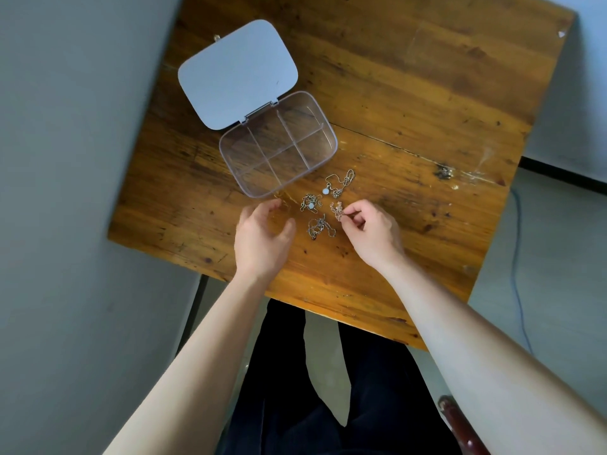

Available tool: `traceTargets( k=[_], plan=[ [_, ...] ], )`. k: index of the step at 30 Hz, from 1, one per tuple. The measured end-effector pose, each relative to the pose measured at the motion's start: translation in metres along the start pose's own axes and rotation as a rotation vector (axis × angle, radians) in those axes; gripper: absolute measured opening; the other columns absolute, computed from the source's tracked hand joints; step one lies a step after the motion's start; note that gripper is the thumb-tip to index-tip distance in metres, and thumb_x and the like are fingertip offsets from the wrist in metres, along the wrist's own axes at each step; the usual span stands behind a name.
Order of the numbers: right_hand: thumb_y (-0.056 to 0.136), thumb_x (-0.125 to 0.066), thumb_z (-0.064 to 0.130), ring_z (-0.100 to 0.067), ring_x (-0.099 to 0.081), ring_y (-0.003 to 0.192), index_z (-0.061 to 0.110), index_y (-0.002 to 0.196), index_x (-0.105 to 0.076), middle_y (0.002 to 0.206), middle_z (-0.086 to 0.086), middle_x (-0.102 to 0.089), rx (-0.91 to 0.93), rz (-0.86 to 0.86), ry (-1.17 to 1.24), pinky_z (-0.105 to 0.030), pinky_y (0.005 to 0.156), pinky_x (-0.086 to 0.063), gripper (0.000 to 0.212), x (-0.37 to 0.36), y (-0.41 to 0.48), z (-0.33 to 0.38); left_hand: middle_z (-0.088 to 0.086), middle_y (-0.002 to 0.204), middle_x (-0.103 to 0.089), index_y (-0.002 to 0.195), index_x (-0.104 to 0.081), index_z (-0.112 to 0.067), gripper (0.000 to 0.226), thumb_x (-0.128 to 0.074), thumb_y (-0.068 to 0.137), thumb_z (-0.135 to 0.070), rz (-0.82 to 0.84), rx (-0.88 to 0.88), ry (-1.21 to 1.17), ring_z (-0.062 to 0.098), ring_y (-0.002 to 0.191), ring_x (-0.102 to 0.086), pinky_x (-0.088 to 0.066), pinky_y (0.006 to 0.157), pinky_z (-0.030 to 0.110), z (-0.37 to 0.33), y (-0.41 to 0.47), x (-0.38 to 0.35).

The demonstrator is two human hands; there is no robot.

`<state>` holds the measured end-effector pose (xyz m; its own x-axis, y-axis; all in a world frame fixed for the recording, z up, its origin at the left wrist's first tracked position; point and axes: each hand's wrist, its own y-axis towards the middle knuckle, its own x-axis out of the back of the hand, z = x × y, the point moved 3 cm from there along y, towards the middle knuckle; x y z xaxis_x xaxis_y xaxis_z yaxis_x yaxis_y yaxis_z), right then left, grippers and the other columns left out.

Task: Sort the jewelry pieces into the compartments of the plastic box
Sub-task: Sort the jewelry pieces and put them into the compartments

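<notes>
Clear plastic walls show that every compartment of the plastic box (278,143) looks empty, so the sorting seems barely begun; its opaque pale lid (237,73) lies folded back flat toward the far left corner of the bench (410,103). All the jewelry pieces sit loose on the worn, scratched wood just beside the box's near edge: a thin chain with a round pale stone (340,182), a tangled silvery chain with a pale bead (310,203), another knotted dark-metal chain (319,227), and a fine gold chain (283,200) partly under the box rim. The right hand (372,233) pinches a small pinkish, lacy piece (337,210) between thumb and forefinger, low over the wood. The left hand (262,238) is open with fingers curled, its tips at the gold chain, gripping nothing that I can see. Every piece is left to place.
</notes>
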<state>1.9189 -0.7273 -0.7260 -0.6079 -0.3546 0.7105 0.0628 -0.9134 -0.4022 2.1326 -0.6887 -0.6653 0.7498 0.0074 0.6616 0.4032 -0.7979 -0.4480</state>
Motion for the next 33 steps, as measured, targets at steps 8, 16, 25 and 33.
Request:
traceTargets(
  k=[8, 16, 25, 33],
  plan=[
    [0.089, -0.067, 0.043, 0.001, -0.055, 0.068, 0.033, 0.118, -0.058, 0.08, 0.015, -0.057, 0.088, 0.031, -0.005, -0.024, 0.063, -0.045, 0.032, 0.003, -0.004, -0.004, -0.001, 0.103, -0.064, 0.12, -0.067, -0.017, 0.034, -0.068, 0.087, -0.026, 0.086, -0.21, 0.119, 0.015, 0.085, -0.061, -0.053, 0.078, 0.03, -0.011, -0.011, -0.029],
    [0.094, -0.061, 0.048, 0.0, -0.057, 0.068, 0.035, 0.155, -0.015, 0.076, 0.012, -0.058, 0.078, 0.117, -0.014, -0.018, 0.059, -0.039, 0.077, 0.007, 0.0, -0.002, 0.013, 0.125, -0.058, 0.138, -0.053, -0.01, 0.047, -0.061, 0.094, -0.025, 0.107, -0.399, 0.377, 0.033, 0.116, -0.056, -0.052, 0.086, 0.043, -0.032, 0.028, -0.047],
    [0.099, -0.05, 0.049, -0.031, -0.065, 0.101, 0.034, 0.151, -0.032, 0.118, -0.01, -0.061, 0.118, -0.013, -0.202, -0.036, 0.074, -0.05, 0.057, 0.025, 0.031, 0.022, 0.017, 0.107, -0.066, 0.111, -0.072, -0.004, 0.021, -0.059, 0.095, -0.009, 0.07, -0.394, 0.316, 0.035, 0.092, -0.065, -0.054, 0.08, 0.042, -0.025, 0.027, -0.05],
    [0.089, -0.075, 0.025, -0.015, -0.055, 0.09, 0.014, 0.121, -0.073, 0.11, -0.006, -0.058, 0.321, -0.044, -0.14, -0.024, 0.08, -0.047, 0.034, 0.019, 0.04, 0.043, -0.011, 0.075, -0.069, 0.09, -0.072, -0.019, 0.007, -0.065, 0.092, -0.018, 0.114, -0.287, -0.073, -0.002, 0.064, -0.059, -0.046, 0.063, 0.012, -0.032, 0.024, -0.023]
  ],
)
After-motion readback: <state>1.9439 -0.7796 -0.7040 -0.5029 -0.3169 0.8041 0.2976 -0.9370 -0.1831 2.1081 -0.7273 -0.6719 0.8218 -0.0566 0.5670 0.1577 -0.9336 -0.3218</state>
